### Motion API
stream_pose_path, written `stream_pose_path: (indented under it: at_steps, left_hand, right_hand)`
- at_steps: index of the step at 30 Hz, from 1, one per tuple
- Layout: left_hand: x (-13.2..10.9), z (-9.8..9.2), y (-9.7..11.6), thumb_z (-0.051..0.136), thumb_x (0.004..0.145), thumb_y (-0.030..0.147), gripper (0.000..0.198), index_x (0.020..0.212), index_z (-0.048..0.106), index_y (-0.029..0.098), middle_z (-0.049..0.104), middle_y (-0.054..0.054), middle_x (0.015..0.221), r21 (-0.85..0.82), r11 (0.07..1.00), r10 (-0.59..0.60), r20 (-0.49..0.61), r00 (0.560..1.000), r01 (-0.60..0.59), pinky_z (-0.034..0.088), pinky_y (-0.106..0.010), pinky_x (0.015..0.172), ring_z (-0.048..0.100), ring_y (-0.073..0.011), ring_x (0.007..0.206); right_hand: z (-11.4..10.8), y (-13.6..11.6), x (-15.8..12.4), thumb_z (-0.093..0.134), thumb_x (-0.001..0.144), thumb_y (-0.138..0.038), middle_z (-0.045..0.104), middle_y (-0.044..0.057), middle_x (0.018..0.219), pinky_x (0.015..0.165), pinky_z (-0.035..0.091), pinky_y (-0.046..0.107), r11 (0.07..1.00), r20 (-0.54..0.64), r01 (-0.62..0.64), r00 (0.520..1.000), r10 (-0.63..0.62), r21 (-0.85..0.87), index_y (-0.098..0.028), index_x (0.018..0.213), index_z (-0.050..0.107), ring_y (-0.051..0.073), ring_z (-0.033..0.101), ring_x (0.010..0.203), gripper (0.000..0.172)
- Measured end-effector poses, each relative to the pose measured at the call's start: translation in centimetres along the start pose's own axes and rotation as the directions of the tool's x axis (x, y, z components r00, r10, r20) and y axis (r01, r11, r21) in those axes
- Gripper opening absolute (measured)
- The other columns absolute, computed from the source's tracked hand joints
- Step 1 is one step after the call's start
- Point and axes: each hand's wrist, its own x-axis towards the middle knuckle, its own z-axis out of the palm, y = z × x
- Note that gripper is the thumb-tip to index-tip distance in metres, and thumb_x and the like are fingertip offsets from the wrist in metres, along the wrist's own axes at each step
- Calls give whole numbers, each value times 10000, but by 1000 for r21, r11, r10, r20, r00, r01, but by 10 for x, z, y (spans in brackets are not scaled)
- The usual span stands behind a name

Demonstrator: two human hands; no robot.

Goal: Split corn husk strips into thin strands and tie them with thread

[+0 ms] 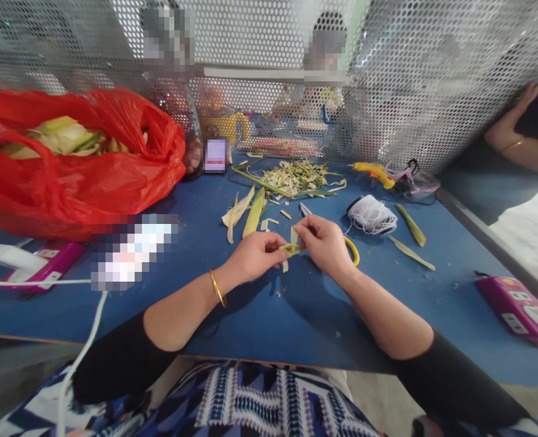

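Between my two hands, above the blue table, is a small piece made of pale green corn husk strips (291, 248). My left hand (260, 255) pinches its left end between thumb and fingers. On the other side my right hand (323, 241) is closed on an upright husk strip (294, 233). Partly hidden under the right hand lies a pair of scissors with yellow handles (354, 252). Just beyond the hands are larger husk leaves (254, 213) and a few cut bits. A ball of white thread (371, 214) sits to the right.
A red plastic bag (127, 182) of husks stands at the left. Husk scraps (296, 177) are heaped near the perforated metal screen (269, 42). A yellow glue gun (374, 173) lies back right, a purple box (521, 309) at the right edge. A white cable (89, 340) crosses the left side.
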Motion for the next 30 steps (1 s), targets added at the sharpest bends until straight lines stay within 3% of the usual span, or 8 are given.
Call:
stream_pose_path:
  at_steps: [3,8,12,16,19,23,27,30]
  left_hand:
    - [1,-2,4,751,706,256,113,657,675,188,614,35,550,-157,986,-38,116,992,56,455,-235,590,541,-109,546]
    - [-5,-3,13,799,652,407,307,536,602,202,545,36,512,-199,972,-82,228,970,129,371,-241,532,451,-91,512]
    - [-7,3,13,860,573,590,523,477,519,206,456,51,448,-149,977,-124,178,976,151,276,-250,485,381,-80,468]
    - [-7,10,8,805,630,672,588,482,478,207,418,60,451,-24,994,-107,97,989,110,214,-248,471,335,-75,463]
    - [-8,12,6,756,715,612,558,484,447,209,411,58,463,27,996,-87,87,992,85,213,-249,474,331,-79,467]
    - [-10,11,8,678,799,393,404,493,492,206,445,50,472,4,995,-97,121,988,97,265,-252,496,381,-90,478]
    - [-10,10,12,622,814,223,332,494,537,198,509,39,489,-104,981,-146,174,974,166,345,-247,541,448,-93,495]
    - [-7,8,14,615,836,173,318,521,579,184,546,31,515,-194,953,-207,136,969,231,368,-243,548,448,-84,495]
  right_hand:
    - [2,-2,0,545,804,-325,581,-9,598,583,342,282,998,-35,56,998,-57,-35,-247,628,522,150,476,586,194]
    - [5,-5,-3,569,800,-311,523,-35,558,563,325,277,999,62,31,998,-30,-31,-244,626,502,137,428,552,198]
    - [8,-6,-5,579,828,-278,507,-49,548,543,319,267,999,107,46,993,-47,14,-240,637,504,128,423,538,209]
    - [8,-5,-6,584,834,-253,499,-45,554,561,337,267,997,110,69,992,-64,-40,-244,626,478,136,439,554,234]
    - [8,-5,-7,556,832,-241,539,-11,611,607,364,279,987,59,128,991,-122,-101,-253,639,470,163,488,619,212]
    - [11,-4,-10,520,851,-254,588,33,698,655,401,300,976,-14,182,983,-185,-116,-263,663,459,197,537,699,197]
    - [11,-2,-8,538,846,-256,578,15,658,632,400,297,982,51,173,984,-170,-70,-255,668,502,181,528,652,182]
    - [6,-1,-4,559,878,-300,589,-5,642,615,395,288,994,58,109,993,-107,-31,-242,707,575,164,522,623,181]
